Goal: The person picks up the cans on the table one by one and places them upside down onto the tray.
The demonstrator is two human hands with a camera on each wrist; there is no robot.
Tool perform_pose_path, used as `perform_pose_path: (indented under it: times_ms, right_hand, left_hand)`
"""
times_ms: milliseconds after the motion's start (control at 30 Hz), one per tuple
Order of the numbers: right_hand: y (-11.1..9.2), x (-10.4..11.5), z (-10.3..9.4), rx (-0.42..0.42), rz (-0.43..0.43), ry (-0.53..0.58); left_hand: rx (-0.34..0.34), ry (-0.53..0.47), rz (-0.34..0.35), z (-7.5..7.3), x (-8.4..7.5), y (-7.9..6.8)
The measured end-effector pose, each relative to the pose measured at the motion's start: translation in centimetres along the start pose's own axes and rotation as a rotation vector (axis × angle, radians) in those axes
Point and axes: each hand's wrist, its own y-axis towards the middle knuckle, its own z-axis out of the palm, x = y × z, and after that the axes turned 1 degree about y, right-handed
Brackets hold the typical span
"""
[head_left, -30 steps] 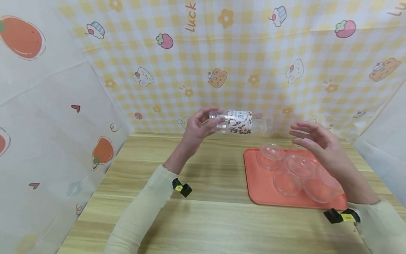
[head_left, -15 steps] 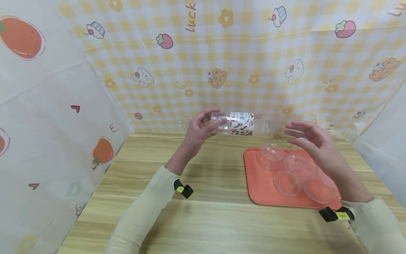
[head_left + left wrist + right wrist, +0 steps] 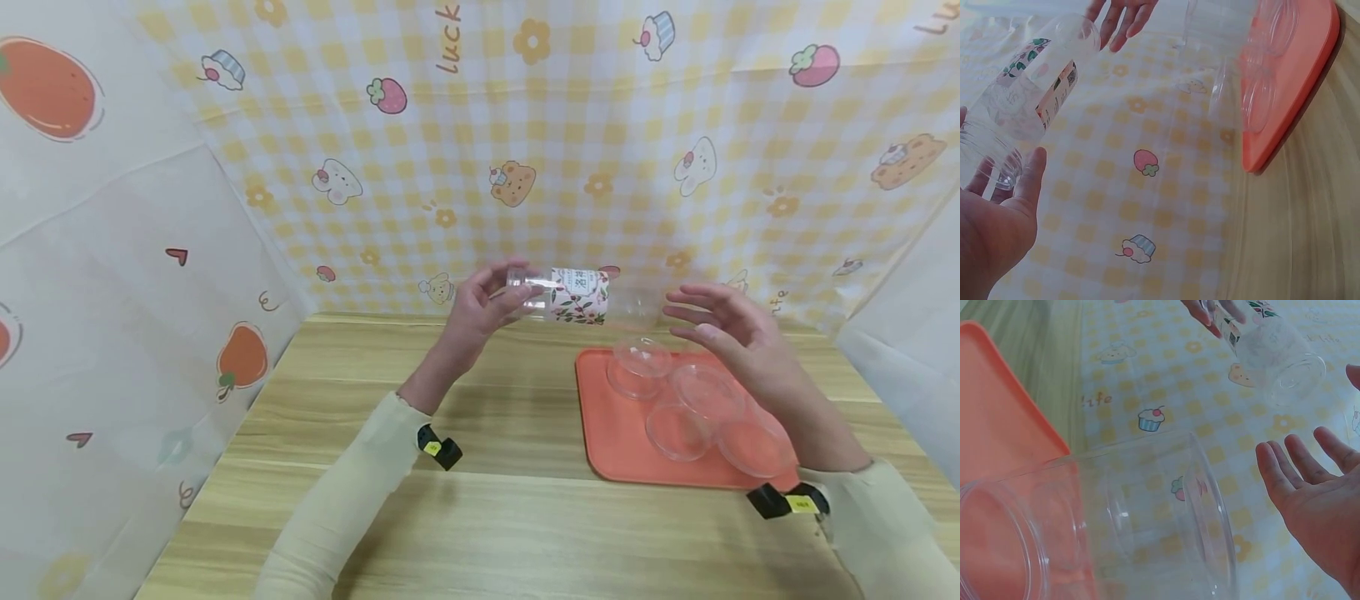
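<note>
My left hand (image 3: 480,308) grips a clear bottle (image 3: 580,297) by its ridged neck end, fingers and thumb round it. The bottle lies nearly level in the air above the table's back edge and wears a pink floral label. In the left wrist view, its see-through base tilts up and away from the holding hand (image 3: 997,234). Close to that base is my right hand (image 3: 742,337), fingers spread and slightly bent, holding nothing. From the right wrist, a gap shows between the fingers (image 3: 1300,462) and the bottle.
An orange-red tray (image 3: 603,442) lies at the right of the wooden table (image 3: 480,533). Several clear plastic containers stand on it, including one tall jar (image 3: 1147,506) beneath my right hand. A yellow checked cloth (image 3: 450,125) hangs behind the table.
My left hand has carried the bottle slightly to the right. My right hand has come left, so the gap between it and the bottle's base is smaller.
</note>
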Motion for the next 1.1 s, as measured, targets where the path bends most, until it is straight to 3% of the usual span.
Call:
perform_pose_path:
  times_ms: [367, 733, 1100]
  right_hand:
    - [0.1, 0.0, 0.2, 0.018, -0.009, 0.010]
    - [0.3, -0.1, 0.5, 0.073, -0.078, 0.067]
    - [0.4, -0.1, 0.9, 0.056, -0.072, 0.067]
  left_hand:
    - [0.017, -0.008, 0.005, 0.6, 0.3, 0.0]
    - [-0.002, -0.011, -0.003, 1.0, 0.4, -0.3]
    - [-0.008, -0.021, -0.013, 1.4, 0.9, -0.3]
